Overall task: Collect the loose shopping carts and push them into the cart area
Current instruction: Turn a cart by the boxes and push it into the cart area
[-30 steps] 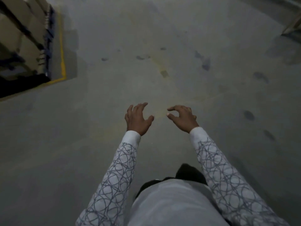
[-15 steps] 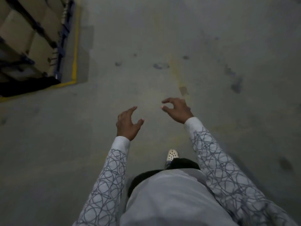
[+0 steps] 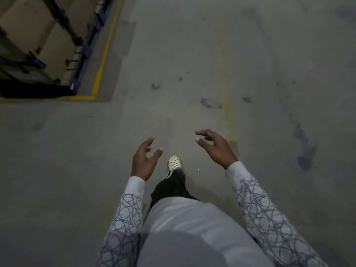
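Over bare floor (image 3: 192, 54), left hand (image 3: 143, 162) and right hand (image 3: 215, 147) hang empty, fingers spread.

You're looking down at a grey concrete floor (image 3: 192, 54) marked with dark stains. Your left hand (image 3: 143, 162) and right hand (image 3: 215, 147) both hover in front of you, fingers spread and curled, holding nothing, well apart from each other. Between them, lower down, a white perforated shoe (image 3: 174, 162) shows below a black trouser leg (image 3: 171, 187). At upper left, a yellow floor line (image 3: 105, 54) borders a blue rack (image 3: 84, 49) loaded with cardboard boxes (image 3: 28, 26)
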